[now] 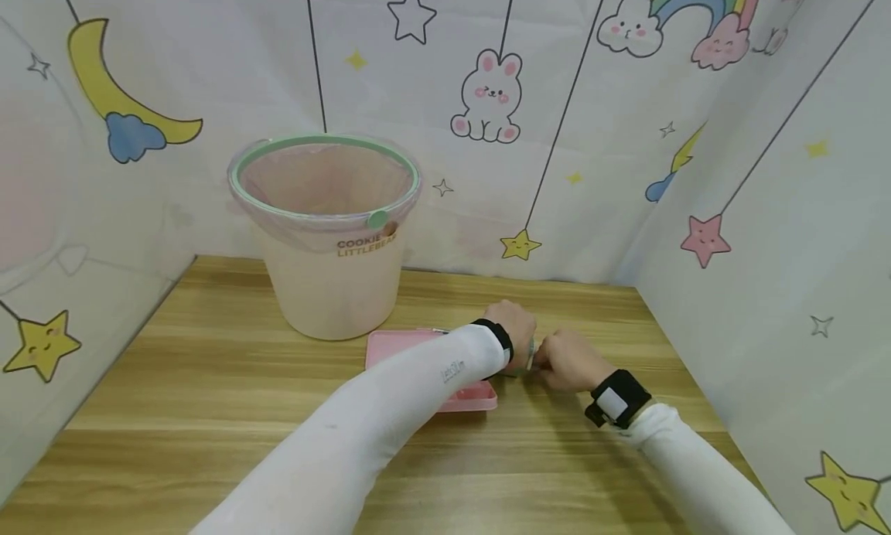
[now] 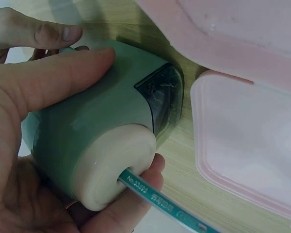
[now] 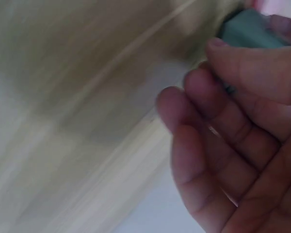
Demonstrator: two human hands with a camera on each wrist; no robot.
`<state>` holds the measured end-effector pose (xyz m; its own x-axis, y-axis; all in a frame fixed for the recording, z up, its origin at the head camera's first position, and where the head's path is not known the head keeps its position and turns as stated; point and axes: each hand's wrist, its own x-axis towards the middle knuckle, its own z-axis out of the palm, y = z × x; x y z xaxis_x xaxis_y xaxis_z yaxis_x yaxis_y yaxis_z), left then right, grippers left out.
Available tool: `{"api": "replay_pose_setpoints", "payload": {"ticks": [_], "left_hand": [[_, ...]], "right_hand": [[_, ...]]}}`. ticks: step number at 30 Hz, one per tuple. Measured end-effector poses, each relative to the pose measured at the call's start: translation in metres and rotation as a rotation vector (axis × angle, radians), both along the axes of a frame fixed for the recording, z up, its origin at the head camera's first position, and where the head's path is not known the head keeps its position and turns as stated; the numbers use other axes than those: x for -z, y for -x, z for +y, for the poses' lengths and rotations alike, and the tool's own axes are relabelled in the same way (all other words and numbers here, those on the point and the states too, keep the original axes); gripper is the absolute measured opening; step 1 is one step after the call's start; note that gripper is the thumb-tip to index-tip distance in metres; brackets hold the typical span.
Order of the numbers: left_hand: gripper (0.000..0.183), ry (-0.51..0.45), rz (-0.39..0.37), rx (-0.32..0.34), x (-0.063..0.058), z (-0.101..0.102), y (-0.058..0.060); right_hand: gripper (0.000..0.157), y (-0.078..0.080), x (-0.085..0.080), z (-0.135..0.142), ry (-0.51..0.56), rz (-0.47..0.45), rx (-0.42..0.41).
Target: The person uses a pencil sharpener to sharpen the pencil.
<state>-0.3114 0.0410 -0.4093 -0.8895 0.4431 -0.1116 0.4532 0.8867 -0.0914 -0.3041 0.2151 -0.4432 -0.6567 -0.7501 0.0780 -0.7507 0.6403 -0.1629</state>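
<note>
Head view, bin (image 1: 327,284), sleeve (image 1: 390,403) across case (image 1: 395,346), left hand (image 1: 513,332) and right hand (image 1: 571,361) gripping sharpener (image 2: 99,107)

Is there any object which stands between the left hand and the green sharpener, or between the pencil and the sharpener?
Nothing visible does. The left hand grips the green sharpener directly, and the pencil enters its cream front. The pink case lies beside them.
</note>
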Motion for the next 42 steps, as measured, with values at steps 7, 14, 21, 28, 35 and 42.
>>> {"api": "replay_pose_setpoints", "payload": {"ticks": [7, 14, 21, 28, 35, 42], "left_hand": [[0.027, -0.001, 0.005, 0.016, -0.002, 0.003, -0.002], [0.021, 0.008, -0.003, 0.010, -0.003, 0.004, -0.002], [0.022, 0.009, -0.025, 0.011, -0.004, 0.004, -0.003], [0.025, 0.016, -0.035, 0.012, -0.004, 0.004, -0.003], [0.021, 0.007, -0.038, 0.015, -0.006, 0.002, -0.003], [0.023, -0.008, -0.055, 0.021, -0.004, -0.002, 0.000]], "right_hand": [[0.048, -0.006, -0.012, 0.004, 0.039, -0.064, -0.087], [0.055, -0.013, -0.037, 0.005, 0.018, -0.112, -0.137], [0.033, -0.010, -0.059, 0.009, -0.038, -0.067, -0.061], [0.019, -0.003, -0.065, 0.011, -0.049, -0.022, 0.003], [0.010, -0.002, -0.068, 0.008, -0.061, -0.002, 0.054], [0.017, -0.005, -0.068, 0.000, -0.087, 0.090, 0.080]]}}
